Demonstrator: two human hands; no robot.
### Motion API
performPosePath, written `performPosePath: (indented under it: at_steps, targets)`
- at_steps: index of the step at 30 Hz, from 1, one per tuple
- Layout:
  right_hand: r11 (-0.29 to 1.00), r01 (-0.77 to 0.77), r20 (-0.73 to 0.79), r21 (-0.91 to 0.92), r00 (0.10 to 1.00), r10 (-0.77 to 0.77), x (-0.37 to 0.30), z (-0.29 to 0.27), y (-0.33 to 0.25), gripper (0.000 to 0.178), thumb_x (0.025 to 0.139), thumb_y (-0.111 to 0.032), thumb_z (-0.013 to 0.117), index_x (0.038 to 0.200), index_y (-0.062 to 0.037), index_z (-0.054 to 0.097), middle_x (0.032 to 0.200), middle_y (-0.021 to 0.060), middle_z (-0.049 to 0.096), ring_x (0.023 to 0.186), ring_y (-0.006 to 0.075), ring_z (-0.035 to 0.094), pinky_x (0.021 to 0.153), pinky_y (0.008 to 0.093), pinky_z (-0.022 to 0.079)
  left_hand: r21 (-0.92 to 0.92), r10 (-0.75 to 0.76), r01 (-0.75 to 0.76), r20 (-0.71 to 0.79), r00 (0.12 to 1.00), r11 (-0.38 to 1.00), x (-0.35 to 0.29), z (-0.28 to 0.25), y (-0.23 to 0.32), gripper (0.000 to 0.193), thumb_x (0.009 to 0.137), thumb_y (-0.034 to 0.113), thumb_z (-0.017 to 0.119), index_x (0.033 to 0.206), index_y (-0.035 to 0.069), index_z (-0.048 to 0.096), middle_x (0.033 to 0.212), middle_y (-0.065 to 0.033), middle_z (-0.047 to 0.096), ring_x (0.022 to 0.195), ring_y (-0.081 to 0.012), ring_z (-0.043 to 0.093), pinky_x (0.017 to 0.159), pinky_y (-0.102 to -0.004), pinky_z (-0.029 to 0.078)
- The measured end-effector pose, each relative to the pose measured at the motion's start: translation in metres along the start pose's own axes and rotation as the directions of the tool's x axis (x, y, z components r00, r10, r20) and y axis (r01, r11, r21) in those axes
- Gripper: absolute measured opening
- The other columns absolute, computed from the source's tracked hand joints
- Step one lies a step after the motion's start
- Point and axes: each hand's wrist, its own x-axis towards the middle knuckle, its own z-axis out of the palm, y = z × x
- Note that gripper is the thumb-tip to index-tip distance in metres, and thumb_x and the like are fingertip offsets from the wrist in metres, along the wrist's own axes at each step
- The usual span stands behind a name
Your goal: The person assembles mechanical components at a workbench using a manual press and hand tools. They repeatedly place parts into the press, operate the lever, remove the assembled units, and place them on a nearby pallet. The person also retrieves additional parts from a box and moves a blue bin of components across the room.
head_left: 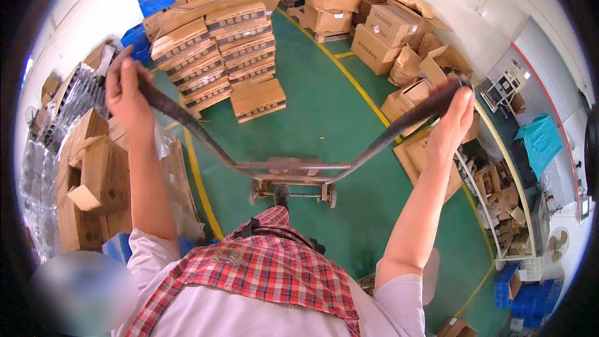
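A dark metal hand truck [293, 166] stands in front of me on the floor, its handle arms spreading toward me on both sides. My left hand [130, 97] is closed loosely around the end of the left arm, with some fingers partly straightened. At the end of the right arm my right hand [454, 118] grips, its thumb lying along the top; the other fingers are mostly hidden. Two small wheels show low on the truck, the left wheel [254, 192] beside my dark shoe [281, 196]. Whatever lies on the truck's far side cannot be made out.
Stacked flat cartons [243, 43] stand ahead, with a single carton [258, 100] before them. More boxes [380, 37] line the right, beside a rack [499, 212]. Wrapped goods and an open carton [103, 171] stand left. Yellow lines [199, 181] edge the green floor.
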Motion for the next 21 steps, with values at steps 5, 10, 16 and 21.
performPosePath:
  at_steps: [5,10,16,21]
  targets:
    - [0.961,0.276,-0.205,-0.001,0.941,-0.27,-0.016,0.027,0.007,0.016,0.091,-0.015,0.057,0.086,-0.0029,0.047,0.067,0.007,0.053,0.05,0.014,0.051,0.047,0.0266,0.042,-0.113,-0.077,0.077,-0.003,0.997,0.991,0.024,-0.006,-0.068,0.026,0.098,0.02,0.052,0.106,-0.003,0.058,0.075,-0.0055,0.055,0.064,-0.0133,0.051,0.062,-0.0289,0.046]
    - [0.897,0.417,-0.209,-0.148,0.873,-0.441,-0.001,0.082,0.035,0.022,0.087,-0.015,0.062,0.089,-0.0019,0.045,0.07,0.0091,0.053,0.05,0.0147,0.051,0.048,0.0264,0.043,-0.184,-0.143,0.162,0.11,0.984,0.97,0.069,0.047,-0.151,0.026,0.099,0.02,0.048,0.105,-0.004,0.056,0.077,-0.0052,0.05,0.072,-0.0148,0.047,0.068,-0.0317,0.044]
    - [0.862,0.463,-0.173,-0.204,0.85,-0.498,0.03,0.129,0.088,0.036,0.087,-0.029,0.067,0.093,-0.0048,0.042,0.067,0.009,0.052,0.053,0.0168,0.053,0.049,0.0271,0.046,-0.315,-0.141,0.194,0.185,0.973,0.929,0.107,0.118,-0.266,0.022,0.099,0.02,0.047,0.103,-0.001,0.054,0.08,-0.0056,0.047,0.072,-0.0168,0.046,0.069,-0.0326,0.044]
    - [0.827,0.438,-0.255,-0.353,0.805,-0.535,0.103,0.151,0.144,0.019,0.091,-0.016,0.055,0.09,-0.004,0.041,0.064,0.0096,0.048,0.05,0.0169,0.049,0.046,0.0284,0.044,-0.329,-0.161,0.246,0.266,0.95,0.912,0.121,0.233,-0.321,0.019,0.099,0.019,0.045,0.1,0.001,0.051,0.08,-0.0066,0.048,0.073,-0.0176,0.048,0.07,-0.034,0.045]
